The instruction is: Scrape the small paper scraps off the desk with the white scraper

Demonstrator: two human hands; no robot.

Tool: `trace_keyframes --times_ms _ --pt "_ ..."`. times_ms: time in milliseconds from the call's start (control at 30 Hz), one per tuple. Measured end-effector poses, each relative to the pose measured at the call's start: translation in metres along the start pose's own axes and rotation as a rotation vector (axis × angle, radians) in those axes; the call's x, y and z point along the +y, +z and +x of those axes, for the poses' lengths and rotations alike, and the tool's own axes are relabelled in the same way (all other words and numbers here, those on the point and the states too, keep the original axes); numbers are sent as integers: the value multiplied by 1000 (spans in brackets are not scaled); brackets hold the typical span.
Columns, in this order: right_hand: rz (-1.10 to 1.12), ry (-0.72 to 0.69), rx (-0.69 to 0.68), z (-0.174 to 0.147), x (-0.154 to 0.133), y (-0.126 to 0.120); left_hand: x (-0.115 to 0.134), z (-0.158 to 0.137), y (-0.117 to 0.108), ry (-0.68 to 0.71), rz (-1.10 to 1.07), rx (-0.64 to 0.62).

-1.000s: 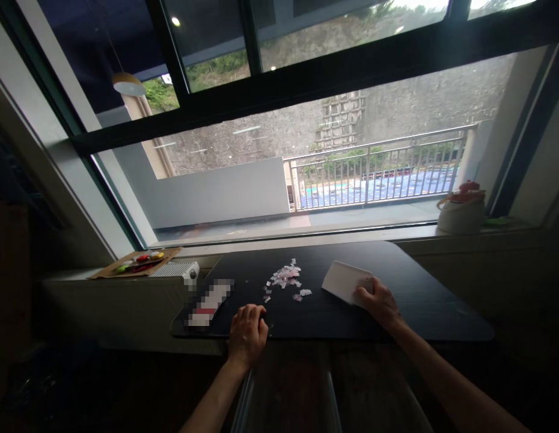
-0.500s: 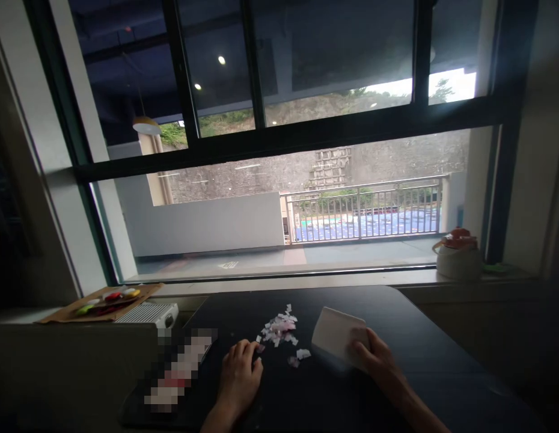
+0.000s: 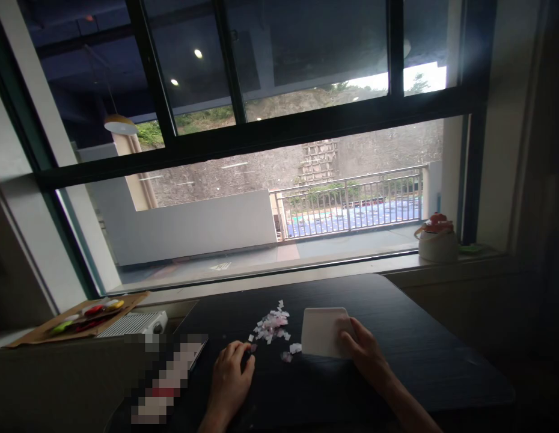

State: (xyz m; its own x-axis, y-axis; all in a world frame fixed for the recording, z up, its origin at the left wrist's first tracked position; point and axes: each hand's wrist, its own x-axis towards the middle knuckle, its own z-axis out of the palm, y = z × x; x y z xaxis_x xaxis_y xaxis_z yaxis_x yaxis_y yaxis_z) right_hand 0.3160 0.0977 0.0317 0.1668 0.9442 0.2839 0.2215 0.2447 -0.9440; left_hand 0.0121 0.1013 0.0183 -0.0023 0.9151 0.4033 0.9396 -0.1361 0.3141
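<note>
**Pale card squared up, edge right beside the stray scraps**

Clock face centred on the scrap heap, 12 toward the window.

Nearest, between 7 and 8: left hand (image 3: 229, 370), low over the black table (image 3: 433, 337), loosely curled, thumb parted from forefinger. Nothing seen gripped. Cannot tell contact with the nearest scrap from a near miss.

Farther out at 8: blurred-out flat item (image 3: 171, 379), lying on the table.

Between 3 and 4: right hand (image 3: 363, 346), grasping a pale card (image 3: 322, 334) by its right side, thumb on top. Card at 3, between heap and right hand. Cannot tell flat-lying from slightly raised.

Just changed: card turned squarer to the window, left edge brought right up to the stray scraps (image 3: 296, 348) at 4 to 5. Meaning, by judgement: strays now within immediate reach of that edge, main heap still apart from it.

Centre: scrap heap (image 3: 273, 325), whitish and pink, loosely spread on bare tabletop.

Against a second ago: card less slanted; left hand nearer the heap; heap and strays otherwise much alike.

Beyond the table, at 9: radiator (image 3: 155, 325), with a brown sheet (image 3: 130, 299) bearing coloured bits (image 3: 94, 310). At 2, on the sill (image 3: 261, 278): white pot (image 3: 437, 245), red on top.

Farthest: window (image 3: 261, 133), lower in view than a second ago; through it, railing (image 3: 347, 207) at 1, rock wall (image 3: 243, 174) at 12.
</note>
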Motion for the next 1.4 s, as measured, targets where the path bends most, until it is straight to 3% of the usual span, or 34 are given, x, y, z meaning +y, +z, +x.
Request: trace_keyframes --times_ms 367,833,1133,1400 --pt "-25 18 -7 -5 -12 -2 -1 -1 -1 22 -59 63" --pt "-100 68 186 -4 -15 -2 -4 -1 -2 38 -60 85" --pt "-66 71 131 -5 -17 -3 -4 -1 -4 48 -71 103" --pt "-67 87 190 -7 -16 -9 -3 -2 -4 46 -82 103"
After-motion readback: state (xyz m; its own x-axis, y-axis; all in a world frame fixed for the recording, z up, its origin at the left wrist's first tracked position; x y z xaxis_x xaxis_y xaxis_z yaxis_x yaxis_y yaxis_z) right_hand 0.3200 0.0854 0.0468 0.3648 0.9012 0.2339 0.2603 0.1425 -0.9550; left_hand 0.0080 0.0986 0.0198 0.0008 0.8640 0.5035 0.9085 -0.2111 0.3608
